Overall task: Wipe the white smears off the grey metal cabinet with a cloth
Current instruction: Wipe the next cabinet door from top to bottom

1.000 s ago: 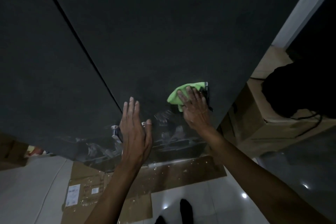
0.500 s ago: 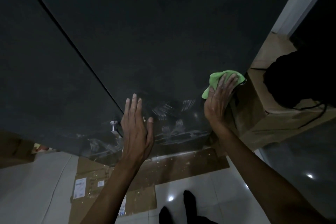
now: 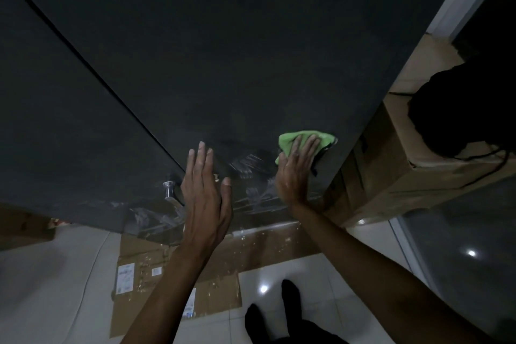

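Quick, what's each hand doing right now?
Left hand: open, fingers straight, flat against the grey cabinet, holding nothing.
Right hand: open, straight fingers pressing the green cloth on the cabinet.

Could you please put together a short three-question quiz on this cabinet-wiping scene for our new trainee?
1. True or false: the right hand presses a green cloth flat against the cabinet.
2. Where do white smears show? A) between the two hands B) only at the cabinet's top C) on the floor tiles
3. Fill in: the left hand rests with straight fingers beside a small metal ____.

Key: 1 true; 2 A; 3 knob.
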{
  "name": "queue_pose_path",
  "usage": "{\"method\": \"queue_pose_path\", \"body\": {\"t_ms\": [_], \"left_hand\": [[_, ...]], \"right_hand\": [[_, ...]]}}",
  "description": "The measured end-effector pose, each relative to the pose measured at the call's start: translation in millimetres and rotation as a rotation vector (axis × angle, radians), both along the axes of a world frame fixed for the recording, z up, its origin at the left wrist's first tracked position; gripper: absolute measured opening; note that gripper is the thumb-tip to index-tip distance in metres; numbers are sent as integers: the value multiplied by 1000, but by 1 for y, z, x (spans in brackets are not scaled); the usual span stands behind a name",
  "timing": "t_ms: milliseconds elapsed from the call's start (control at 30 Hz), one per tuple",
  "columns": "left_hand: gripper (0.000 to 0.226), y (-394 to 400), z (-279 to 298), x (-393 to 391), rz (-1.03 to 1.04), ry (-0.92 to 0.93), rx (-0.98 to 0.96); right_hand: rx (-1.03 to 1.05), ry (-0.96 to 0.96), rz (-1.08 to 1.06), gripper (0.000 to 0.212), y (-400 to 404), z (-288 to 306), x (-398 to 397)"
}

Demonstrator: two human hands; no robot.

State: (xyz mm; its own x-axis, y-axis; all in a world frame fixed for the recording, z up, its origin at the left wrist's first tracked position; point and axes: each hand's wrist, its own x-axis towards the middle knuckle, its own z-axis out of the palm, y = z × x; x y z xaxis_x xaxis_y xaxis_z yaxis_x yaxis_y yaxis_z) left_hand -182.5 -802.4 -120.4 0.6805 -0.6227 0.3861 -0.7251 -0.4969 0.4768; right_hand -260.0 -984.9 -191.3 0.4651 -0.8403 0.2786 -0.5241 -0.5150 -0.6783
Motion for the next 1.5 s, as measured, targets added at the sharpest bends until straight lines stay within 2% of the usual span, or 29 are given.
{"method": "queue_pose_path", "body": {"t_ms": [100,200,400,533,633,700,867,1200,1500], "left_hand": [[59,2,-2,3,-4,-5,0],[58,-1,-5,0,-25,26,4],[58,-3,-5,-6,-82,51,-10],[57,11,-2,-6,-49,94,-10],[57,30,-4,-6,-11,119,-6],[57,43,-6,-5,-6,138,6],[58,61,-11,4,-9,148,29],[55,38,-43,18,-69,160,47],[58,19,-87,19,-112,51,10]], "right_hand": [[61,225,86,58,1,-19,-13],[30,250,158,56,-9,-17,-26],[-60,167,210,59,-24,-14,-44],[99,-101,137,68,-14,-6,-40],[136,-199,68,72,1,-7,-28],[126,-192,46,77,8,-8,-22],[38,-109,-2,73,13,-9,-13],[-89,-61,-42,74,3,-36,-8],[-203,-91,-51,79,-12,-68,-2]]}}
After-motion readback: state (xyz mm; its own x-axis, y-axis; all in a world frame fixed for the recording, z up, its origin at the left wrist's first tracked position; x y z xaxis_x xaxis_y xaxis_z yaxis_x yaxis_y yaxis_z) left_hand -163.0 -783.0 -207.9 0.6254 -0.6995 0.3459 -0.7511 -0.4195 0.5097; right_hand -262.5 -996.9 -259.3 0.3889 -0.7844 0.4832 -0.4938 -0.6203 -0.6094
